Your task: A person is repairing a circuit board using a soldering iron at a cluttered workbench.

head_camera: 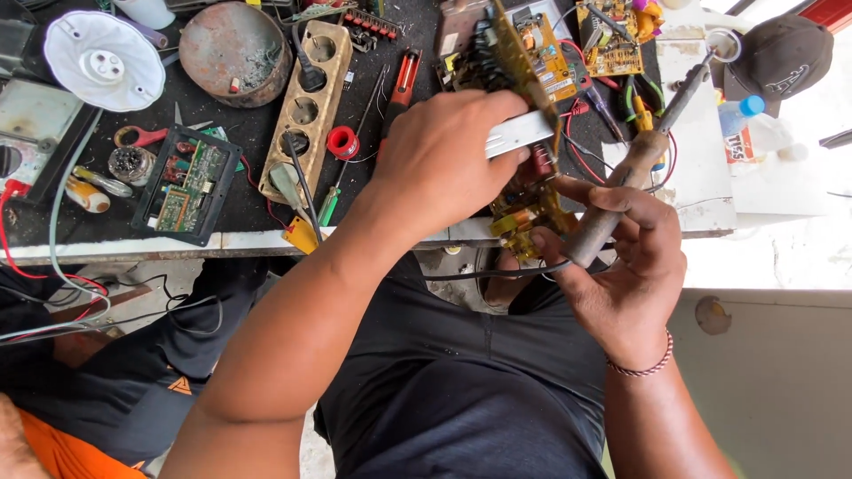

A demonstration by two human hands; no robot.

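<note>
Left hand (444,160) grips a yellow circuit board (524,62); right hand (621,257) clasps a worn soldering iron (635,173)

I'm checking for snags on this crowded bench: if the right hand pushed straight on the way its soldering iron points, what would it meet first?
The right hand aims its soldering iron up and away to the right. First in that line looks to be the metal ring at the iron's tip, with the dark cap just beyond; depth is unclear.

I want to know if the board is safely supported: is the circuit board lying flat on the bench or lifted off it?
Lifted: the left hand holds the circuit board tilted on edge above the bench.
</note>
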